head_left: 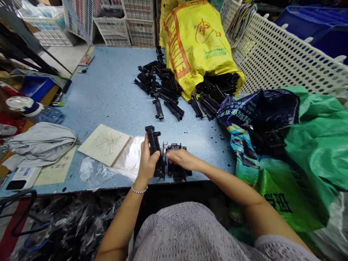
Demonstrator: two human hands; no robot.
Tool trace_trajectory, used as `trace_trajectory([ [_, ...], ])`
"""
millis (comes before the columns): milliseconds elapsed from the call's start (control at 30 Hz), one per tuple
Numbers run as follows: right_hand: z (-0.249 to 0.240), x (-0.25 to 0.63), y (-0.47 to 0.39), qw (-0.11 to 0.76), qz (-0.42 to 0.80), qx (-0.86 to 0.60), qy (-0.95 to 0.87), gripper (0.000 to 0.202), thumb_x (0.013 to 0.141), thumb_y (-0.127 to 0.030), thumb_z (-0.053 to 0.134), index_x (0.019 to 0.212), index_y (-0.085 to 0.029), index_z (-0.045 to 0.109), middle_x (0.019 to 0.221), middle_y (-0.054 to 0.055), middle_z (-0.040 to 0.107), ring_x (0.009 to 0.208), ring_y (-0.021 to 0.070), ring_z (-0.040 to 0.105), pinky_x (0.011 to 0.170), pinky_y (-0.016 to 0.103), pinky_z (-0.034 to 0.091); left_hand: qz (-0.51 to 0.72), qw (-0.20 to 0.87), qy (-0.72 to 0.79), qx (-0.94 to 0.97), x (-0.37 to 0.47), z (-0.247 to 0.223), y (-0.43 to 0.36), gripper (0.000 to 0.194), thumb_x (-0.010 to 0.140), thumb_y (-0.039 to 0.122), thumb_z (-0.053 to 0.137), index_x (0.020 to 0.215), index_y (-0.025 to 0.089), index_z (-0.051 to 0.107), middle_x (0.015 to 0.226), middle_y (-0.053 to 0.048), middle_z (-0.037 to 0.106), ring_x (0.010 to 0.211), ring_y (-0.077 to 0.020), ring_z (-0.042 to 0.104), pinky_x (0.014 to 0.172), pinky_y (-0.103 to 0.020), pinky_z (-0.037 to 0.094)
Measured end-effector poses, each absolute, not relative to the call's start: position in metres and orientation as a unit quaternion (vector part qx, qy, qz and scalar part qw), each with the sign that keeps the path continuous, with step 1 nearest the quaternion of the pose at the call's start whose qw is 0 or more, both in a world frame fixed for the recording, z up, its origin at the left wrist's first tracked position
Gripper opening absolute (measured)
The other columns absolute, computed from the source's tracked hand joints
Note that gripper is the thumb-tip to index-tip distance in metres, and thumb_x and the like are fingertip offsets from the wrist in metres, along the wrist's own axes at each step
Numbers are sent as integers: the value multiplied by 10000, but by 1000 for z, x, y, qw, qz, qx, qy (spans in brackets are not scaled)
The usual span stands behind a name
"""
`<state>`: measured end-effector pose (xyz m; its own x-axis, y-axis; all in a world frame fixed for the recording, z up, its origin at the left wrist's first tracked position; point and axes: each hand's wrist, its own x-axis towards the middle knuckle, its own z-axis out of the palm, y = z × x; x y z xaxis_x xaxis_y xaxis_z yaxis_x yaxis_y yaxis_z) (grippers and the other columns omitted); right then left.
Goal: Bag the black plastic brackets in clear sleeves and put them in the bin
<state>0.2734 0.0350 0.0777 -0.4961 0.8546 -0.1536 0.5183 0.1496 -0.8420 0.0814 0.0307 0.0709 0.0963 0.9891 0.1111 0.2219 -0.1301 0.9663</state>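
Observation:
My left hand [148, 158] is wrapped round a long black plastic part [153, 139], which it holds tilted above the table's front edge. Just to the right, my right hand [179, 158] has its fingers drawn together over a group of similar black parts [176, 174]. Whether a small piece sits in those fingertips is hidden. Left of my left hand lies a pale square board [104, 144] with many tiny metal bits [111, 140] on it. Clear plastic bags [129, 157] are spread between the board and my left wrist.
A yellow sack [201, 43] spills black parts [163, 81] onto the blue table [108, 87]. On the right are a green sack [318, 137] and a white perforated basket [285, 54]. A grey cloth [40, 143], a bottle [32, 108] and a white device [24, 177] lie left.

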Motion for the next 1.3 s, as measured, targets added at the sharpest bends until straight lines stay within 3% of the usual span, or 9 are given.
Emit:
trace_trajectory([
  [133, 74, 300, 123, 230, 209, -637, -705, 282, 998, -347, 405, 1107, -163, 589, 1096, 122, 632, 1028, 237, 565, 888, 360, 426, 244, 349, 641, 639, 74, 52, 23, 637, 951, 369, 405, 1538, 164, 263, 1118, -152, 658, 1034, -311, 640, 894, -455, 483],
  [233, 67, 316, 178, 195, 136, -726, -646, 433, 960, -302, 482, 1342, -101, 461, 1386, 228, 475, 1260, 306, 434, 1018, 429, 353, 146, 304, 664, 668, 88, 38, 9, 550, 977, 332, 336, 1496, 150, 352, 951, -135, 704, 839, -276, 686, 764, -391, 509],
  [367, 64, 333, 199, 170, 225, -738, -613, 330, 965, -204, 387, 1185, -41, 572, 1196, 233, 618, 1105, 272, 569, 948, 382, 415, 174, 242, 635, 713, 94, 29, 3, 457, 974, 387, 387, 1334, 163, 558, 1029, -146, 667, 944, -265, 655, 805, -381, 516],
  [467, 67, 335, 168, 185, 260, -723, -612, 349, 975, -204, 316, 1095, -72, 616, 996, 138, 690, 848, 192, 653, 795, 297, 480, 271, 328, 595, 682, 95, 35, 19, 477, 956, 463, 440, 1318, 181, 570, 1121, -143, 617, 1044, -255, 619, 923, -419, 494],
  [633, 79, 314, 72, 303, 392, -561, -663, 292, 977, -366, 427, 1109, -189, 618, 973, 41, 686, 792, 157, 639, 723, 272, 492, 472, 572, 453, 495, 122, 60, 57, 708, 970, 548, 384, 1554, 311, 64, 1405, -125, 511, 1229, -211, 562, 1061, -431, 433],
  [867, 110, 303, 73, 343, 281, -557, -702, 374, 997, -508, 355, 893, -214, 561, 845, 31, 598, 826, 180, 556, 792, 310, 421, 446, 467, 469, 602, 133, 83, 43, 743, 942, 464, 515, 1553, 334, 112, 1652, -36, 125, 1525, -241, 97, 1245, -449, 119],
  [1133, 107, 270, 94, 354, 630, -453, -523, 459, 937, -616, 352, 712, -222, 421, 574, -54, 356, 472, 103, 274, 438, 233, 257, 415, 385, 500, 655, 119, 86, 28, 816, 932, 407, 546, 1566, 282, 47, 1623, -138, 190, 1493, -325, 208, 1200, -536, 239],
  [1200, 111, 274, 92, 329, 591, -451, -582, 473, 949, -622, 330, 776, -209, 485, 604, -33, 421, 506, 117, 343, 465, 238, 306, 423, 401, 488, 650, 113, 87, 30, 785, 940, 398, 532, 1563, 297, 66, 1631, -112, 183, 1501, -302, 193, 1213, -517, 216],
  [1300, 123, 289, 92, 301, 351, -467, -754, 421, 947, -596, 417, 938, -203, 567, 826, 55, 581, 777, 188, 516, 665, 302, 432, 423, 443, 466, 638, 104, 91, 31, 730, 949, 398, 518, 1555, 322, 117, 1644, -57, 166, 1515, -266, 147, 1235, -481, 167],
])
